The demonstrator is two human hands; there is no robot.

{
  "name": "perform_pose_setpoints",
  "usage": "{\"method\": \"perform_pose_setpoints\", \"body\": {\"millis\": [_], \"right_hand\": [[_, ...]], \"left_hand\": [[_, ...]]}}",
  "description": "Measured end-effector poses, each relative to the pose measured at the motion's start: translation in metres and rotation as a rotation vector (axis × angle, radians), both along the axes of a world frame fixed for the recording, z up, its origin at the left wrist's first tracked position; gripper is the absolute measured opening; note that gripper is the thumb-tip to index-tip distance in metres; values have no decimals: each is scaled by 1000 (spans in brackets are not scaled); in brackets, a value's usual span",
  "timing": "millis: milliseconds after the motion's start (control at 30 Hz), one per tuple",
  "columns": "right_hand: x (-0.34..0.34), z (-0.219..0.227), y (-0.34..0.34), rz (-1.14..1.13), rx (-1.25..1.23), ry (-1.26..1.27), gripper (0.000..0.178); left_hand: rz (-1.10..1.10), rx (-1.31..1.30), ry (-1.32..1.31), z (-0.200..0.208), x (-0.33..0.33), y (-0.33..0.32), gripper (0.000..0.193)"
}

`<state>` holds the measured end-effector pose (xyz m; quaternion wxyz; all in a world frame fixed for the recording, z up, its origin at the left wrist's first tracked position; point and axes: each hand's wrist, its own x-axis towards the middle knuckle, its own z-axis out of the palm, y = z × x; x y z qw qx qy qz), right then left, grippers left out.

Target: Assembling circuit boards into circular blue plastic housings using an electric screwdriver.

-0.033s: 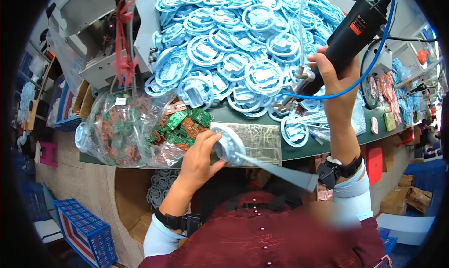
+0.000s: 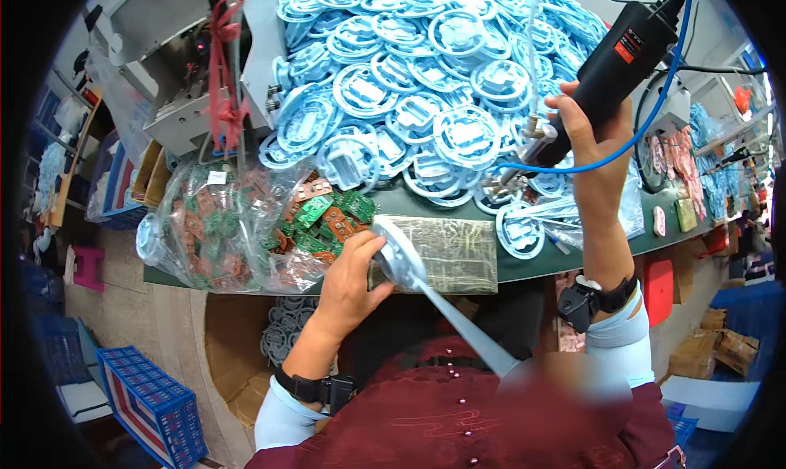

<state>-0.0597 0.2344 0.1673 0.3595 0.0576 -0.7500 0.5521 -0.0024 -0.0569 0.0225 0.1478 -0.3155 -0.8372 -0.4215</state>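
Observation:
My left hand [image 2: 348, 287] pinches the rim of a light-blue round plastic housing with a long handle [image 2: 399, 252] near the table's front edge. The housing is tilted, and its handle points down and right toward my body. My right hand [image 2: 596, 137] grips a black electric screwdriver [image 2: 616, 58], its metal tip end slanting down and left, well apart from the housing. A taped flat block [image 2: 458, 256] lies beside the housing. Just left of it, green and brown circuit boards [image 2: 315, 215] spill from a clear plastic bag [image 2: 221, 232].
A large heap of similar light-blue housings [image 2: 426, 76] covers the back of the green table [image 2: 561, 262]. A grey machine [image 2: 254, 76] stands back left. A blue hose [image 2: 639, 137] curves around the screwdriver. A blue crate [image 2: 151, 408] rests on the floor at left.
The housing in my left hand has turned: its handle has swung from pointing right to pointing more steeply down toward me. My right hand and the screwdriver have hardly moved.

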Motion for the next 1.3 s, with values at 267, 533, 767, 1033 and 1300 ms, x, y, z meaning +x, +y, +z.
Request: {"method": "perform_pose_setpoints", "body": {"millis": [267,533,767,1033,1300], "right_hand": [[36,-20,24,-297,629,-52,20],[76,-60,-72,476,727,-262,36],[68,-81,-69,425,728,-280,29],[58,-79,-45,461,301,-579,24],[67,-106,-57,315,910,-168,46]], "left_hand": [[85,139,-28,-19,10,-4,76],[37,92,191,-5,6,24,74],[36,82,202,2,7,32,69],[-12,493,-737,17,-6,33,52],[-300,678,-1111,13,-20,24,42]]}}
